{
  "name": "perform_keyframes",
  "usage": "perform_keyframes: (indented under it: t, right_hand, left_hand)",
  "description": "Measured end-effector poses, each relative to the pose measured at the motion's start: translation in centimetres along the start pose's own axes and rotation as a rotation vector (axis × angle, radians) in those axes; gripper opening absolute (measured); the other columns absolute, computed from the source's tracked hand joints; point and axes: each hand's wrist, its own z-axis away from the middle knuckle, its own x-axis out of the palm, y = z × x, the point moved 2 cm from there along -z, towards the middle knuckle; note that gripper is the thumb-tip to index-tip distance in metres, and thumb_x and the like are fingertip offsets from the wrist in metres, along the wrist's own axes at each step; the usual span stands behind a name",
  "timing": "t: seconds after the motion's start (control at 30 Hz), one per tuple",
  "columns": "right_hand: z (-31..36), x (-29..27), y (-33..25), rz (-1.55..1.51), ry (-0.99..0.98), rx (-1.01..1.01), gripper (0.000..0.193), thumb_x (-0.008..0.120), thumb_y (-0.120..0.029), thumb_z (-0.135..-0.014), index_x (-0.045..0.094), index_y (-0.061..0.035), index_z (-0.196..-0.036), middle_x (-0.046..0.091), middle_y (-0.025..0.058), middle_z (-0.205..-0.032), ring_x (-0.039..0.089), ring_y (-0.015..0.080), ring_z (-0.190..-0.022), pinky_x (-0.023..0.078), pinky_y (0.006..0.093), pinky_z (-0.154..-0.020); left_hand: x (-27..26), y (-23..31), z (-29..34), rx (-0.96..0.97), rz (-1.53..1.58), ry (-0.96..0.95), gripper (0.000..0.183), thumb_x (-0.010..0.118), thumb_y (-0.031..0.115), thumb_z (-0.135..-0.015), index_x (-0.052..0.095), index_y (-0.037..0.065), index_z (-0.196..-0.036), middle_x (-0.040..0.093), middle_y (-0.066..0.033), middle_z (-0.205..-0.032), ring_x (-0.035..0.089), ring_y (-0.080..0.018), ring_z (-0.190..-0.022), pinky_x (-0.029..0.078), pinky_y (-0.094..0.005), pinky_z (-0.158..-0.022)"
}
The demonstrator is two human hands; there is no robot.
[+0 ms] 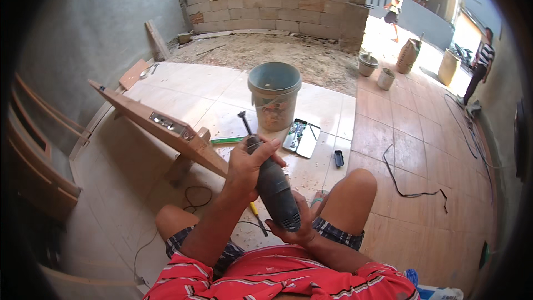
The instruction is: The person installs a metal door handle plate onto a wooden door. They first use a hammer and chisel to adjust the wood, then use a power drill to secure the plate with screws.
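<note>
Across my lap is a dark, long-bodied die grinder (275, 189), with a thin bit (245, 124) pointing up and away from me. My left hand (244, 166) is wrapped round its front part, below the collar. Under the rear end, my right hand (297, 225) grips the casing, its fingers partly hidden by the tool. To the left, a thick wooden door (133, 108) lies on edge with metal lock hardware (166, 124) set in it. A yellow-handled chisel (255, 211) lies on the floor beneath the grinder.
A grey bucket (275, 100) stands ahead, beside an open case of small parts (302, 138). A green level (226, 140) lies near the door. At right are a small black box (339, 158) and a black cable (400, 191). Two people are in the distance.
</note>
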Motion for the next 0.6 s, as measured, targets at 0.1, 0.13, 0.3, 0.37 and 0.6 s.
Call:
perform_keyframes:
  t: [0.1, 0.13, 0.3, 0.37, 0.6]
  right_hand:
    - [0.2, 0.4, 1.7, 0.108, 0.102, 0.071, 0.068, 0.094, -0.027, -0.08, 0.059, 0.0035, -0.13, 0.073, 0.0189, -0.105, 0.077, 0.0272, -0.091, 0.061, 0.0381, -0.078]
    - [-0.7, 0.3, 2.0, 0.156, 0.127, 0.036, 0.064, 0.093, -0.027, -0.082, 0.061, 0.0023, -0.129, 0.074, 0.0188, -0.104, 0.078, 0.0285, -0.09, 0.062, 0.0388, -0.078]
    - [-1.1, -1.3, 2.4, 0.308, 0.215, 0.025, 0.06, 0.089, -0.028, -0.085, 0.061, 0.0001, -0.13, 0.075, 0.0195, -0.105, 0.078, 0.0359, -0.088, 0.062, 0.0419, -0.079]
    - [-0.8, -1.4, 2.4, 0.349, 0.205, 0.059, 0.063, 0.089, -0.027, -0.086, 0.059, 0.0006, -0.133, 0.074, 0.0227, -0.106, 0.077, 0.0396, -0.088, 0.063, 0.0433, -0.077]
    - [-0.4, -0.8, 3.4, 0.499, 0.179, 0.023, 0.067, 0.086, -0.024, -0.085, 0.052, 0.001, -0.138, 0.072, 0.0257, -0.105, 0.075, 0.0453, -0.086, 0.062, 0.0473, -0.072]
  left_hand:
    - [-1.3, -0.3, -1.7, 0.104, 0.066, 0.14, 0.019, 0.078, 0.016, -0.096, 0.06, 0.01, -0.098, 0.063, -0.0044, -0.074, 0.067, -0.0197, -0.061, 0.058, -0.0335, -0.055]
    - [-2.2, 0.1, -2.2, 0.133, 0.095, 0.183, 0.019, 0.078, 0.017, -0.097, 0.06, 0.01, -0.094, 0.057, -0.0016, -0.072, 0.066, -0.0187, -0.061, 0.057, -0.0327, -0.056]
    - [-2.9, -1.5, -5.0, 0.052, 0.247, 0.283, 0.025, 0.078, 0.022, -0.098, 0.058, 0.009, -0.092, 0.057, -0.0013, -0.078, 0.063, -0.0176, -0.068, 0.058, -0.0322, -0.066]
    - [-3.0, -2.5, -5.5, 0.023, 0.245, 0.3, 0.026, 0.078, 0.022, -0.098, 0.057, 0.009, -0.09, 0.057, -0.0016, -0.078, 0.063, -0.018, -0.068, 0.058, -0.0323, -0.066]
    - [-4.6, -3.5, -6.3, 0.015, 0.228, 0.3, 0.028, 0.077, 0.023, -0.099, 0.055, 0.01, -0.087, 0.056, -0.0021, -0.078, 0.063, -0.0187, -0.069, 0.057, -0.032, -0.068]
